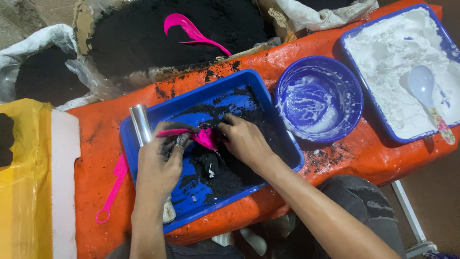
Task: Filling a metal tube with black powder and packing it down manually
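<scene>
Both hands work mid-frame: my left hand (160,160) grips a pink scoop (194,135), my right hand (244,139) pinches black powder (225,168). I think a jerk could fling powder over the blue tray (143,158) edge.

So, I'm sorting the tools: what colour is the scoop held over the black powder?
Bright pink scoop, seen in the head view.

blue bowl (318,98) smeared white | white powder tray (443,36), pale spoon (424,88) | sack of black powder (143,33), pink scoop (189,29)
</scene>
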